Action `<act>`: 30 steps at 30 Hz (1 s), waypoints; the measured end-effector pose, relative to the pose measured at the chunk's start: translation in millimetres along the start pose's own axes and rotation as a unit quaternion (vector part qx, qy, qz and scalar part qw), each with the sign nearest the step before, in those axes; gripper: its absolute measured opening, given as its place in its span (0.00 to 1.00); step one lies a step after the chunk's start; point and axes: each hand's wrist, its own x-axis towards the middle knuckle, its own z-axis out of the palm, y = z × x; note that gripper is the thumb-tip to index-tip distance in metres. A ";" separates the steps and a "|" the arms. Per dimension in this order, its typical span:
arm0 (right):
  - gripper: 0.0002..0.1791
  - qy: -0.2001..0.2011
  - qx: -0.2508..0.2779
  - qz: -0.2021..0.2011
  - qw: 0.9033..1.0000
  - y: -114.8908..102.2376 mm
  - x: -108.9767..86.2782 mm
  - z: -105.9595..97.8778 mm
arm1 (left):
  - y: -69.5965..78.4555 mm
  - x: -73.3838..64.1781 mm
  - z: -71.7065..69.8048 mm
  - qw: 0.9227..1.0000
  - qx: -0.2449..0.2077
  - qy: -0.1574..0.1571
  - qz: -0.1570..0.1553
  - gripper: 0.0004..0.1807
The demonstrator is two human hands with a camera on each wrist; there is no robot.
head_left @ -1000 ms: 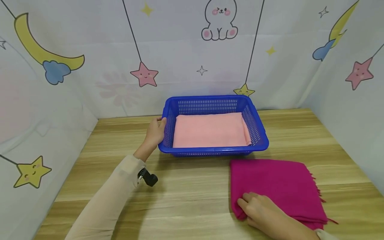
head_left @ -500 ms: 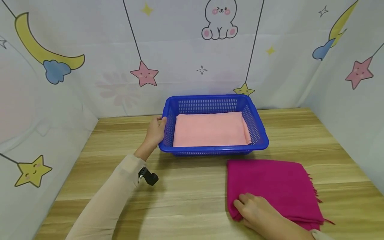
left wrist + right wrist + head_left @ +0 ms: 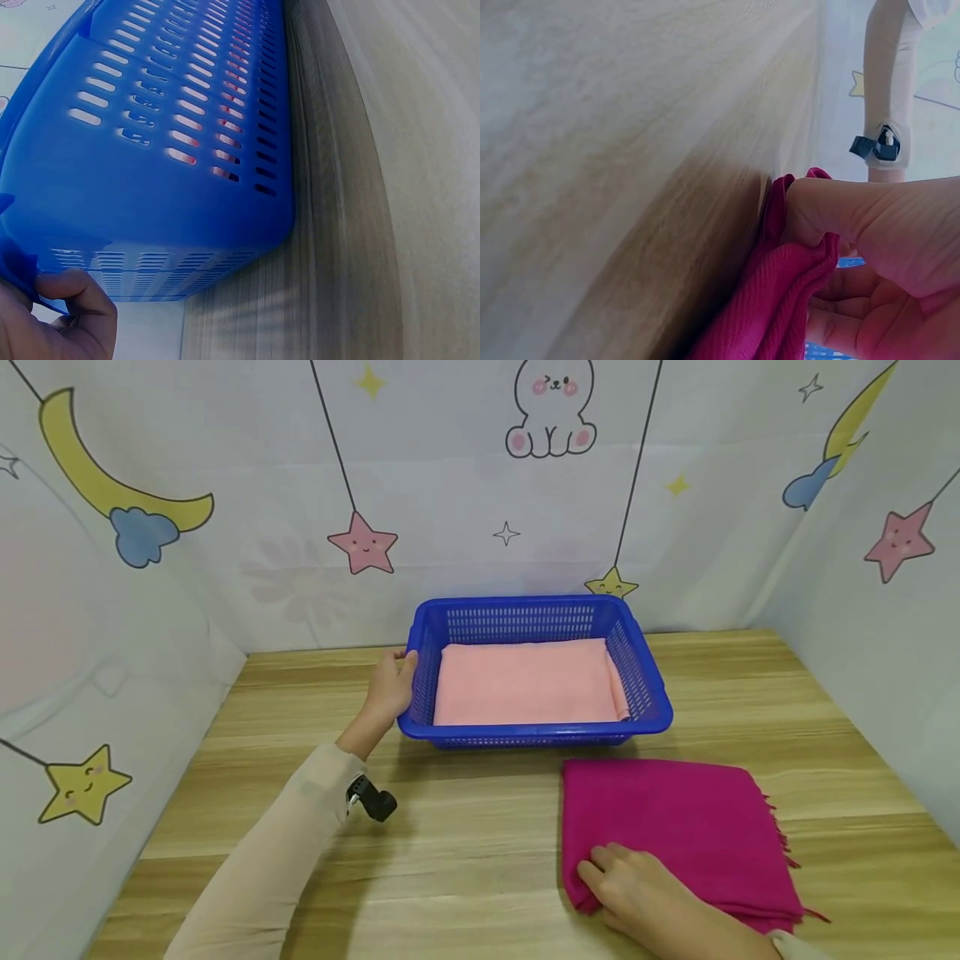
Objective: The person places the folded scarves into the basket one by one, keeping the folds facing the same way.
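My left hand [image 3: 388, 689] grips the left rim of a blue plastic basket [image 3: 536, 731] with slotted walls. In the left wrist view the thumb and fingers [image 3: 79, 300] pinch the basket's rim. Inside the basket lies a folded pink cloth [image 3: 525, 685]. At the front right, a folded magenta scarf [image 3: 675, 818] with fringe along its right side lies on the table. My right hand [image 3: 633, 885] holds the scarf's near left corner. The right wrist view has the thumb tucked into the folds of the scarf [image 3: 780, 300], the fingers on its other side.
The wood-grain table [image 3: 450, 860] reaches back to a white printed curtain [image 3: 450, 485] close behind the basket. More curtain hangs at the left and right sides. A small black device [image 3: 372, 799] is strapped to the left wrist.
The right hand and the magenta scarf have slid a little to the left along the table. My left hand and the basket have stayed in place.
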 end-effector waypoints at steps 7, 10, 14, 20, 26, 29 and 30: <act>0.18 0.021 0.001 -0.010 1.000 -2.1 3.1 1.7 | -0.6 1.0 0.4 1.000 0.002 0.000 0.002 0.30; 0.17 0.015 0.001 -0.011 1.000 -3.1 4.7 2.7 | -0.9 0.5 0.5 1.000 0.001 0.000 0.001 0.30; 0.17 0.004 0.005 -0.011 1.000 -4.4 6.5 3.9 | -0.5 -0.5 0.6 1.000 -0.001 -0.001 -0.002 0.30; 0.17 0.001 -0.004 -0.017 1.000 -5.3 8.7 4.2 | -0.3 -0.3 -0.4 1.000 0.002 0.001 -0.005 0.31; 0.17 -0.021 -0.004 -0.017 1.000 -6.2 11.0 2.6 | -0.3 0.7 -0.1 1.000 0.000 -0.001 -0.009 0.30; 0.17 -0.025 0.001 -0.020 0.999 -7.1 12.5 2.9 | -0.1 0.9 0.5 1.000 -0.003 -0.001 -0.010 0.30; 0.16 -0.025 0.003 -0.020 0.999 -7.4 13.2 3.0 | 0.0 0.7 0.6 1.000 -0.003 -0.001 -0.010 0.30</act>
